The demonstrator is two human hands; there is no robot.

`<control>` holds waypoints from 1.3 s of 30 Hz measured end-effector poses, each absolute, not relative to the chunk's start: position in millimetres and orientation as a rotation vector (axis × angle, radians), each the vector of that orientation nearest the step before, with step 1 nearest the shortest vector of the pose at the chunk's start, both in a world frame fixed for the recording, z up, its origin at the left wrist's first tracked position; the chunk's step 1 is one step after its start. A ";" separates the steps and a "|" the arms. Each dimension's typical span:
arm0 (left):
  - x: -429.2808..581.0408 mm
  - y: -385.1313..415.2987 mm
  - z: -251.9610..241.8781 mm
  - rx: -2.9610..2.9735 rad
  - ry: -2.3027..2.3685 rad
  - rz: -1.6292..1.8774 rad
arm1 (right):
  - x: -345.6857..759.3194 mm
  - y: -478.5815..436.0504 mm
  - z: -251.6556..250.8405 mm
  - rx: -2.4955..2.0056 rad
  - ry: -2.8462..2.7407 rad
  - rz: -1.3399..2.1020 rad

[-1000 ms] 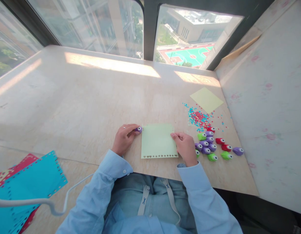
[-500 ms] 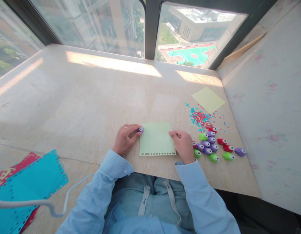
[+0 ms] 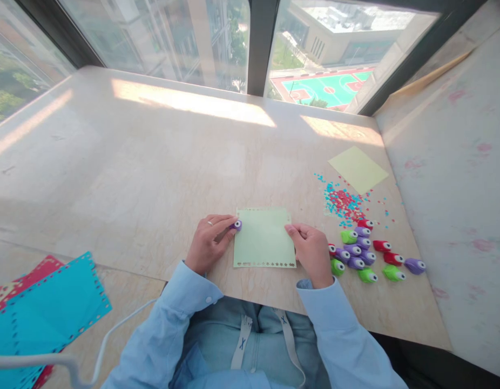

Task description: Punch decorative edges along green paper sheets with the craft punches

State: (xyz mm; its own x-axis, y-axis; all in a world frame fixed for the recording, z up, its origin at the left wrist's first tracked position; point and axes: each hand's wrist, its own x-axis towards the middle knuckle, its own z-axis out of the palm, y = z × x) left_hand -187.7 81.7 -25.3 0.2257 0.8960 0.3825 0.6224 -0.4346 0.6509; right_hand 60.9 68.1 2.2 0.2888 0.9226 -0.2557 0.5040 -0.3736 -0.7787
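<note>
A small purple craft punch is pinched in my left hand, at the left edge of a pale green sheet of paper. Thumb and fingers of my right hand grip the sheet's right edge. Small cut-out shapes run in a row along the sheet's near edge, and marks also show along its far edge. Whether the punch's slot is around the paper is too small to tell. Right of my right hand lies a group of purple, green and red craft punches.
Red and blue paper confetti lies behind the punches, with another pale green sheet beyond it. At the left are blue sheets and red sheets with punched edges, near a white cable. A wall bounds the right side.
The whole view has shifted slightly. Both hands keep their hold on the punch and the paper, with little movement between them.
</note>
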 end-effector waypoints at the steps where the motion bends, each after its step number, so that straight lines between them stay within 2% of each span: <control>1: -187.6 82.1 -25.0 2.141 1.410 1.051 | 60.7 68.2 2.4 -1.999 -1.278 0.951; 22: -186.6 87.8 -20.0 2.107 1.474 1.002 | 57.8 64.7 12.1 -2.048 -1.275 1.012; 25: -186.8 87.8 -19.5 2.111 1.461 1.016 | 59.0 62.3 9.2 -2.033 -1.392 0.848; 31: -187.3 87.4 -19.9 2.101 1.452 1.040 | 64.8 47.2 9.0 -1.910 -1.738 0.291; 36: -187.9 87.4 -19.3 2.102 1.427 1.040 | 61.4 42.7 2.8 -1.432 -2.210 0.343; 39: -188.0 88.0 -17.9 2.095 1.409 1.048 | 58.1 44.9 -6.7 -1.359 -2.335 0.356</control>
State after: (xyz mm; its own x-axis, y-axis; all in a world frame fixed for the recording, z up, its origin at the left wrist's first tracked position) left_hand -188.0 88.0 -17.9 0.2085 0.9096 0.3593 0.6055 -0.4086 0.6830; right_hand 58.1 44.9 -6.7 -0.4381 0.8711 0.2219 0.7655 0.4909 -0.4159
